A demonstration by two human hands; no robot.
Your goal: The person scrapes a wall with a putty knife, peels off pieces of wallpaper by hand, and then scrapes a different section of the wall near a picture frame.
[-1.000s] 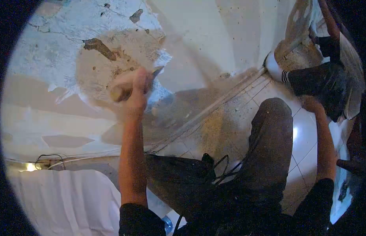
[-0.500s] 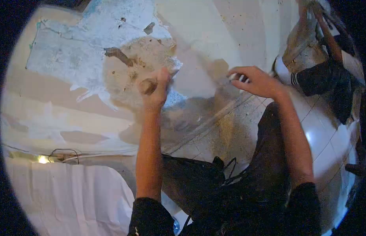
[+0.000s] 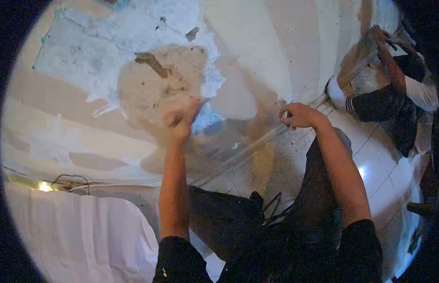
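Wooden-handled scraper (image 3: 174,117), blurred, sits just above centre of the frame, wrapped in the closed grip of the left hand (image 3: 179,120) and pressed against the bare plaster patch (image 3: 158,82) on the wall (image 3: 276,42). At centre right, the right hand (image 3: 299,115) is curled shut low on the wall; whether it holds anything cannot be told. White cloth (image 3: 82,236) fills the lower left. Another person's striped sock (image 3: 344,99) shows at upper right.

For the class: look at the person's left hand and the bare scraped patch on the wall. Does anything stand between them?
Nothing visible does. The left hand, blurred, is already at the lower edge of the scraped patch; whether a tool touches the wall cannot be told.
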